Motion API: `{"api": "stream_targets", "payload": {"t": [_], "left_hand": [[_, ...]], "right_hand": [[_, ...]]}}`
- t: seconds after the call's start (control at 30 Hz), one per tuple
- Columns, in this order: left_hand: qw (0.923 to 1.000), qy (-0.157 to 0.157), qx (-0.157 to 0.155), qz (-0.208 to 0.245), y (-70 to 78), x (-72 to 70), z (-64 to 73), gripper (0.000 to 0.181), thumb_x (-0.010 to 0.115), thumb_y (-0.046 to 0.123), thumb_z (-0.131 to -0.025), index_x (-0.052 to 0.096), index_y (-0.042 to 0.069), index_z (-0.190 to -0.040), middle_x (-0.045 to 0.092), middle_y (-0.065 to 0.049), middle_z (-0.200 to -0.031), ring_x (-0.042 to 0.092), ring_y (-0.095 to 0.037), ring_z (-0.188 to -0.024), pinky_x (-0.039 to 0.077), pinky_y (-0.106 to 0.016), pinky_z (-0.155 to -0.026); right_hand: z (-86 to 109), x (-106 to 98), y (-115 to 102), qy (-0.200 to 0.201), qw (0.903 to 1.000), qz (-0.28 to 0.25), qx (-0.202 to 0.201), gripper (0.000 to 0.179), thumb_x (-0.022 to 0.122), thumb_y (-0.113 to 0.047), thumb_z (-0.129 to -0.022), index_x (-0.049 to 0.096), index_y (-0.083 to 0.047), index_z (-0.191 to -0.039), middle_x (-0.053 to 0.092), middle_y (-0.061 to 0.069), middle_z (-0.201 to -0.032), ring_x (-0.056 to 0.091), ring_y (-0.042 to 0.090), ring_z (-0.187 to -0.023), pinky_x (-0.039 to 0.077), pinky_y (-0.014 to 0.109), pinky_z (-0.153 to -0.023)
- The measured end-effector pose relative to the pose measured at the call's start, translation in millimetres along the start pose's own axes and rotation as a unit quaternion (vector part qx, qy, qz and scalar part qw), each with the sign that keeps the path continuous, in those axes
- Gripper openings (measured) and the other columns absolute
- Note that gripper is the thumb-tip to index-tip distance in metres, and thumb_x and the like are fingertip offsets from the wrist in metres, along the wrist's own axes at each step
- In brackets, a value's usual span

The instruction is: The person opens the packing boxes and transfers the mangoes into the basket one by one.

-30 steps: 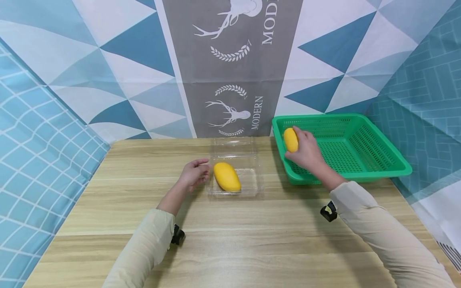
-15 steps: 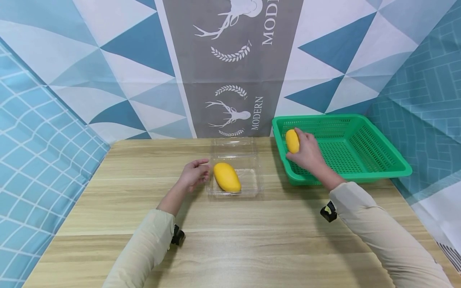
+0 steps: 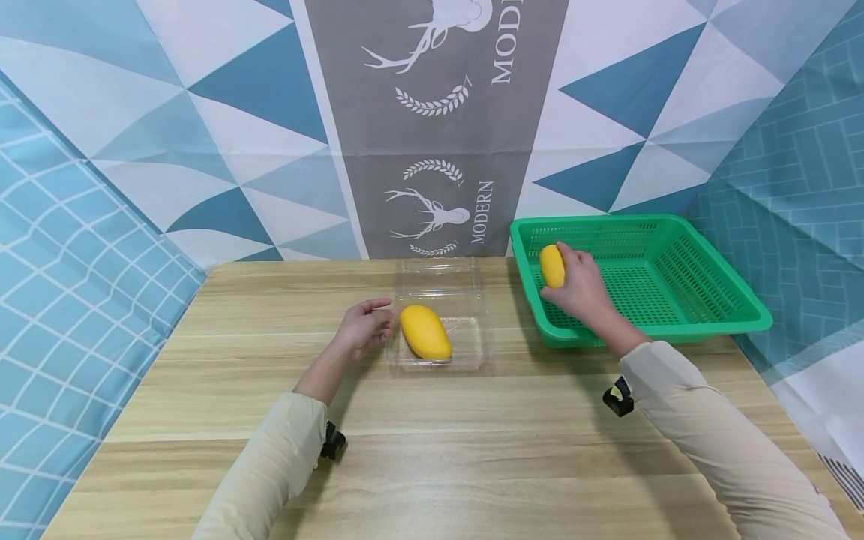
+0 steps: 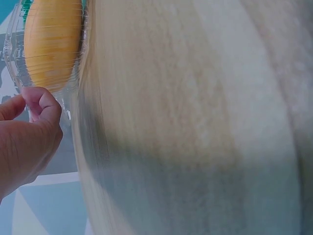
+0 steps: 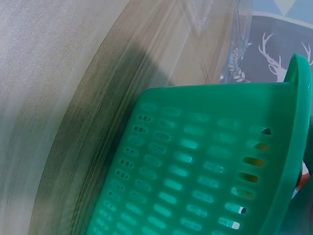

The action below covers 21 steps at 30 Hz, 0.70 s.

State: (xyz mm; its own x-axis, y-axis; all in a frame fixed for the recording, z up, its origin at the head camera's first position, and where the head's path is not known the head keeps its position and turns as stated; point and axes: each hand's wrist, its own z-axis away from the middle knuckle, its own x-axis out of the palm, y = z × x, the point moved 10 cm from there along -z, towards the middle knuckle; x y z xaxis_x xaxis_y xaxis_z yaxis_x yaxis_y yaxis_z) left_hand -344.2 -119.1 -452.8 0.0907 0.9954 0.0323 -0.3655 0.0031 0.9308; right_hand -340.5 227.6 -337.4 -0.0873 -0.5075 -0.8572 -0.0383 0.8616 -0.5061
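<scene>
In the head view, a yellow mango (image 3: 425, 332) lies in the left part of a clear plastic clamshell box (image 3: 466, 341), whose lid is folded back. My left hand (image 3: 362, 327) is at the box's left edge; in the left wrist view its thumb and curled index finger (image 4: 46, 105) pinch the edge beside the mango (image 4: 53, 44). At the left end of a green plastic basket (image 3: 675, 328), my right hand (image 3: 582, 285) grips a second mango (image 3: 552, 266) between thumb and fingers. The right wrist view shows mostly the basket's slotted wall (image 5: 205, 127), with yellow glimpsed through the slots.
Both things stand toward the back of a wood-grain table (image 3: 432, 457), the basket right of the box. A patterned backdrop (image 3: 439, 135) rises behind the table, with blue sheets at the left and right sides.
My right hand has shifted slightly to the right and down with the mango over the basket's left end. The left hand and the box stay put.
</scene>
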Motion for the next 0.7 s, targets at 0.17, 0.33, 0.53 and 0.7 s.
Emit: {"api": "stream_targets", "payload": {"t": [0.17, 0.33, 0.53, 0.7], "left_hand": [[1.0000, -0.003, 0.002, 0.000, -0.2, -0.6, -0.4, 0.045, 0.053, 0.010, -0.094, 0.040, 0.001, -0.137, 0.052, -0.005, -0.091, 0.052, -0.008, -0.068, 0.049, -0.017, -0.059], [1.0000, -0.004, 0.001, 0.004, -0.9, -1.0, -1.1, 0.045, 0.053, 0.010, -0.094, 0.041, 0.001, -0.137, 0.052, -0.004, -0.090, 0.052, -0.008, -0.067, 0.049, -0.017, -0.059], [1.0000, -0.005, -0.001, 0.004, -1.2, -1.2, -0.9, 0.046, 0.053, 0.010, -0.094, 0.040, 0.001, -0.137, 0.052, -0.005, -0.090, 0.052, -0.008, -0.067, 0.049, -0.017, -0.059], [1.0000, -0.007, 0.001, 0.004, 0.0, -0.4, -0.2, 0.045, 0.053, 0.010, -0.094, 0.040, 0.001, -0.137, 0.052, -0.004, -0.090, 0.052, -0.008, -0.067, 0.049, -0.017, -0.059]], "right_hand": [[-1.3, 0.2, 2.5, 0.000, 1.0000, 0.006, 0.005, 0.084, 0.066, -0.014, -0.080, 0.018, -0.003, -0.148, 0.030, 0.031, -0.139, 0.037, 0.045, -0.118, 0.043, 0.058, -0.090], [-2.3, -0.5, 3.5, 0.003, 1.0000, 0.006, 0.005, 0.085, 0.066, -0.014, -0.079, 0.018, -0.002, -0.148, 0.031, 0.032, -0.137, 0.037, 0.044, -0.116, 0.043, 0.058, -0.089], [-3.8, 0.0, 6.7, 0.002, 1.0000, 0.005, 0.005, 0.085, 0.066, -0.014, -0.079, 0.018, -0.002, -0.148, 0.031, 0.032, -0.138, 0.037, 0.045, -0.116, 0.043, 0.058, -0.089], [-5.1, 1.4, 12.2, -0.003, 0.9999, 0.005, 0.009, 0.085, 0.066, -0.015, -0.080, 0.017, -0.003, -0.148, 0.030, 0.032, -0.139, 0.036, 0.045, -0.119, 0.042, 0.059, -0.091]]}}
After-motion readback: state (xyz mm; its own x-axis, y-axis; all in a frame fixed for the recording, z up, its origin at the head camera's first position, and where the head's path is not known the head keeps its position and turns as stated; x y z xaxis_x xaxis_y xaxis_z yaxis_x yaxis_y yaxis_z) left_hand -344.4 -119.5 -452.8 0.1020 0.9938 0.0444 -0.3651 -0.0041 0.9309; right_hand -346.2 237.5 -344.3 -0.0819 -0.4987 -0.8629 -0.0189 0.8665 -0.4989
